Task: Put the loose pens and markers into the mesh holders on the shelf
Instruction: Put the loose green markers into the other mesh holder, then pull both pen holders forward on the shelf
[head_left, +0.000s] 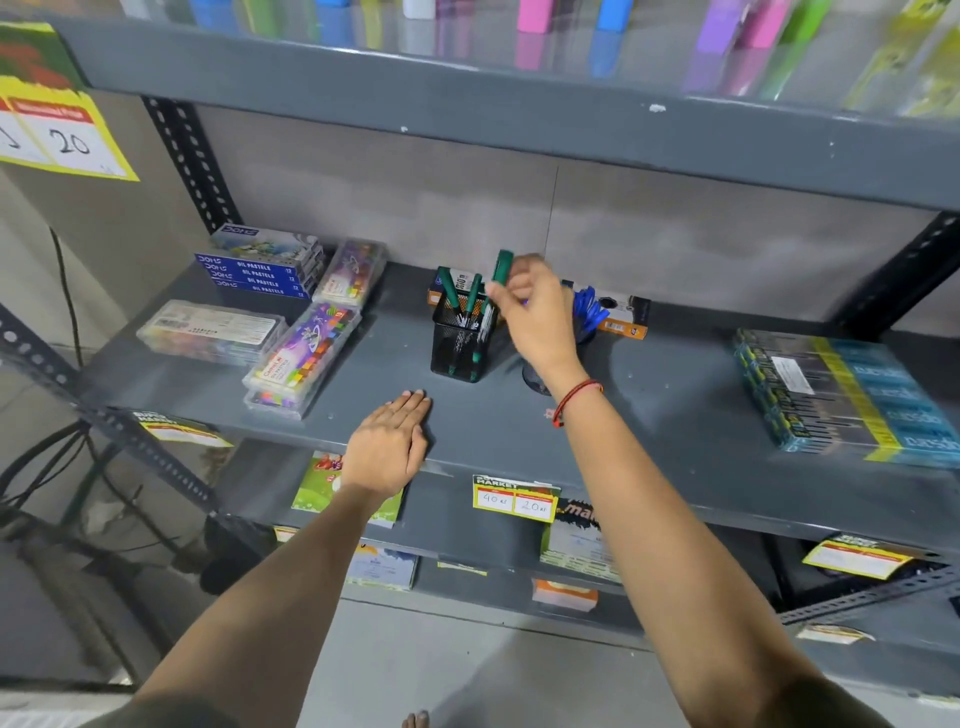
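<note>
A square black mesh holder (457, 347) stands on the grey shelf (649, 415) with several green markers upright in it. My right hand (537, 312) hovers just above and right of it, fingers pinched on a green marker (502, 266) that points upward. Behind my right wrist a second dark holder (583, 335) is mostly hidden, with blue pens (589, 307) sticking out of it. My left hand (390, 441) lies flat, palm down, on the shelf's front edge, holding nothing.
Oil pastel boxes (260, 270) and clear crayon cases (304, 358) sit at the left. An orange-black box (621, 312) lies behind the holders. Blue wrapped packs (841, 395) fill the right. The upper shelf (519, 114) hangs close overhead. Price tags (515, 498) line the front edge.
</note>
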